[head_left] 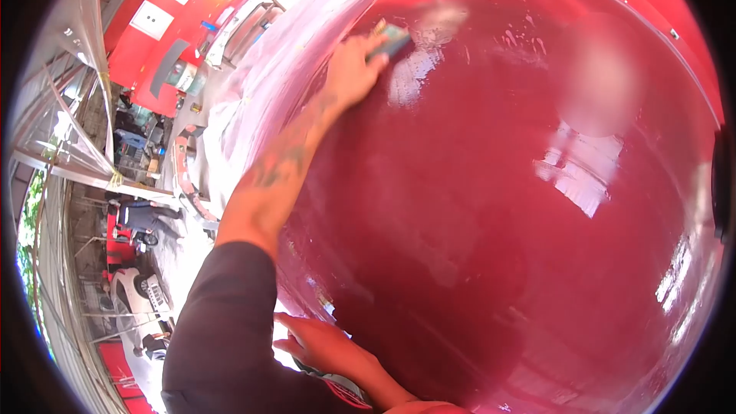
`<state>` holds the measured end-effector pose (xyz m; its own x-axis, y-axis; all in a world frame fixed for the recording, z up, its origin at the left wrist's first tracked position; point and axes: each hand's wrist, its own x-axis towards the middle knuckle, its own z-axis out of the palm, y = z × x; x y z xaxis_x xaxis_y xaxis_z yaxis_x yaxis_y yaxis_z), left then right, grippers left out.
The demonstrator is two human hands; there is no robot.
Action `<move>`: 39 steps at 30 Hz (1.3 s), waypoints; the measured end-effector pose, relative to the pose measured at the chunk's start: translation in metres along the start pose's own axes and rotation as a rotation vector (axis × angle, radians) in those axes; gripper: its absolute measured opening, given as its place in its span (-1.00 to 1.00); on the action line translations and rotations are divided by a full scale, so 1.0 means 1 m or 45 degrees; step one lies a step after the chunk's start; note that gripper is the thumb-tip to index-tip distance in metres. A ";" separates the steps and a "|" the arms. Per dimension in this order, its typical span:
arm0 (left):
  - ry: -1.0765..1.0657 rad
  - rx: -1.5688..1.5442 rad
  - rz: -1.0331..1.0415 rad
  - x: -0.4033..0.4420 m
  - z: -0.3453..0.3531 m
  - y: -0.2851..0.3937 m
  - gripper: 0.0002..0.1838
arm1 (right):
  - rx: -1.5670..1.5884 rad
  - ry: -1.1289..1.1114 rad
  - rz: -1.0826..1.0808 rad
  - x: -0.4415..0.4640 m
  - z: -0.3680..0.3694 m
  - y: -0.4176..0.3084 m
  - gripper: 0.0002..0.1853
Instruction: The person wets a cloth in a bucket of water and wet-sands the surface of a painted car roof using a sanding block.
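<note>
My left hand [356, 69] reaches up across a glossy dark red curved panel [460, 199], its fingers closed on a small grey-green block [394, 42] pressed to the wet-looking surface. The hand and block are slightly blurred. Lower down, my right hand [310, 339] rests by the panel's near left edge, close to my black sleeve [222, 322]. Its fingers are apart and hold nothing visible.
Bright reflections lie on the panel. Along the left, seen sideways, are a red wall [123, 57], a white car [138, 307], a person in dark clothes [142, 216], and a red and black curved part [185, 172] on the floor.
</note>
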<state>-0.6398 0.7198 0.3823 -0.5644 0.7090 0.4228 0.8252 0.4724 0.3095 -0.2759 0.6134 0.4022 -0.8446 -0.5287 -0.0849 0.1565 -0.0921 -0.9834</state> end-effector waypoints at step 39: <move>-0.111 -0.080 0.143 -0.058 -0.027 -0.033 -0.47 | -0.035 -0.068 0.026 0.005 0.006 -0.001 -0.47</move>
<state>-0.6342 0.6491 0.3702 -0.4622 0.7996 0.3833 0.8788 0.3554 0.3183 -0.2773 0.6062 0.4040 -0.8126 -0.5747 -0.0970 0.1589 -0.0583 -0.9856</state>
